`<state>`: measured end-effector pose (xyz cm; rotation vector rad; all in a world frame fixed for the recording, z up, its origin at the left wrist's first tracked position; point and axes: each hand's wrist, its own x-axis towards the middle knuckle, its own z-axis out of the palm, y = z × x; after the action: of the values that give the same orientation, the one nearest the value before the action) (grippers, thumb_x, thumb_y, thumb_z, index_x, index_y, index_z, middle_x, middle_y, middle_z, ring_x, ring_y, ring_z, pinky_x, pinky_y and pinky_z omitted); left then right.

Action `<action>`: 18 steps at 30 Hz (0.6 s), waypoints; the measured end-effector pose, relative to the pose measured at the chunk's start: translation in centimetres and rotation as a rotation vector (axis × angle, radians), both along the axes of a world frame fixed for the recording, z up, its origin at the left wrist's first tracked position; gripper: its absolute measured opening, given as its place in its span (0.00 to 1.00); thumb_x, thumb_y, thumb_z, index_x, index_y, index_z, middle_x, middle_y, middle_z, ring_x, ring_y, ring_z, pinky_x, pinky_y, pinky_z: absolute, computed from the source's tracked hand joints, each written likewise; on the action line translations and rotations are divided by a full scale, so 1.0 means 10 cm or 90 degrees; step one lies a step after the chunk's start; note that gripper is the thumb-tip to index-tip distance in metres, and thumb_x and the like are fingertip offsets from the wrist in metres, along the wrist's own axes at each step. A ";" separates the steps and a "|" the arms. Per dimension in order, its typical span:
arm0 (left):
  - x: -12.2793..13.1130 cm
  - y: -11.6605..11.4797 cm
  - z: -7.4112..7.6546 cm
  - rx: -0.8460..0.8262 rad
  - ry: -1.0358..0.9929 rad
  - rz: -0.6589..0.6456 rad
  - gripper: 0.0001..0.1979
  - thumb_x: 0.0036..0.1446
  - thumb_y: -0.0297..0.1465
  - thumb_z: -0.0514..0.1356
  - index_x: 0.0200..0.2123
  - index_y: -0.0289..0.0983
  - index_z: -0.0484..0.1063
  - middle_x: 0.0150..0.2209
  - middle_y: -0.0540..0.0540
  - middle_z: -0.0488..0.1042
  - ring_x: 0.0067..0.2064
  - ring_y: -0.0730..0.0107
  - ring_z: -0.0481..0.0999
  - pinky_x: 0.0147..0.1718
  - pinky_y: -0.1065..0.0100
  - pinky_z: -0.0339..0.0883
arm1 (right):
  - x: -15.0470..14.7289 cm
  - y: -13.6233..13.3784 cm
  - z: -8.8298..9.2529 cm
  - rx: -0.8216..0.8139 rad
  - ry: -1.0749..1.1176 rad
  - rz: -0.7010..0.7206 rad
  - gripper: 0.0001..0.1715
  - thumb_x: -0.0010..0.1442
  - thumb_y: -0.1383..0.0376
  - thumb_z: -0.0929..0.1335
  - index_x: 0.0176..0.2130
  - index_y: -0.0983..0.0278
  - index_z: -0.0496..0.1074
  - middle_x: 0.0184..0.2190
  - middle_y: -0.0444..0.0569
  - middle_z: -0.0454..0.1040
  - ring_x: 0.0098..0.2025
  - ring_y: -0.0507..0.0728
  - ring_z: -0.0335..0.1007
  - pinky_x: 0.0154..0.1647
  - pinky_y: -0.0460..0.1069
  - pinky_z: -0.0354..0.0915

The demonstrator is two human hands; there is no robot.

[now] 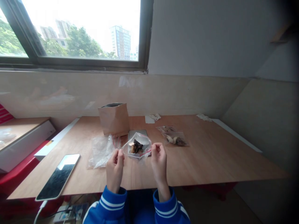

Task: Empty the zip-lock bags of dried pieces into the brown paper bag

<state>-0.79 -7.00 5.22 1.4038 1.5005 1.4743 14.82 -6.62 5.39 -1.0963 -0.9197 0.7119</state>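
A clear zip bag (145,141) with a red seal line is stretched wide at its mouth between my hands. Dark brown, dried-looking pieces (136,146) lie inside it; I cannot make out their kind. My left hand (115,168) pinches the bag's left edge, and my right hand (159,163) pinches the right edge. Behind the bag, a flat grey device (137,133), perhaps a scale, is partly hidden. Left of my left hand rests a pile of clear zip bags (99,152).
An open brown paper pouch (114,119) stands at the back. Two filled zip bags (176,139) lie to the right. A phone (58,177) with a cable is at the front left. Crumpled white gloves or cloths (155,117) lie near the wall.
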 end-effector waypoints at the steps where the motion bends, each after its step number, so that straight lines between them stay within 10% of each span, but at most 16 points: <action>1: 0.02 0.00 -0.02 -0.003 -0.035 -0.007 0.20 0.59 0.44 0.49 0.20 0.38 0.59 0.18 0.54 0.57 0.22 0.75 0.58 0.23 0.72 0.54 | -0.01 -0.01 0.02 0.006 0.014 0.017 0.16 0.61 0.53 0.62 0.32 0.62 0.62 0.26 0.43 0.68 0.29 0.52 0.67 0.32 0.47 0.64; 6: 0.18 0.04 -0.25 -0.082 -0.375 -0.038 0.23 0.58 0.47 0.47 0.19 0.38 0.59 0.19 0.52 0.63 0.23 0.74 0.65 0.25 0.70 0.62 | -0.09 -0.03 0.00 0.012 0.105 0.081 0.16 0.62 0.51 0.60 0.34 0.61 0.62 0.28 0.43 0.68 0.29 0.52 0.66 0.31 0.46 0.64; 12: 0.39 0.02 -0.30 -0.128 -0.650 -0.213 0.24 0.57 0.48 0.50 0.48 0.38 0.69 0.46 0.41 0.75 0.44 0.61 0.75 0.41 0.60 0.70 | -0.18 -0.01 -0.08 0.003 0.086 0.180 0.15 0.64 0.54 0.58 0.33 0.61 0.62 0.28 0.45 0.68 0.30 0.54 0.68 0.34 0.49 0.67; 18: 0.31 0.14 -0.29 -0.147 -0.685 -0.103 0.22 0.55 0.44 0.58 0.47 0.37 0.71 0.42 0.43 0.77 0.40 0.64 0.76 0.37 0.66 0.71 | -0.06 -0.03 0.04 0.045 -0.235 -0.058 0.10 0.60 0.58 0.65 0.38 0.62 0.70 0.44 0.53 0.66 0.51 0.60 0.63 0.53 0.57 0.61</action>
<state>2.31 -5.61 2.35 0.4001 0.7890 1.4951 14.19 -6.88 5.80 -1.2210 -1.1893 0.4034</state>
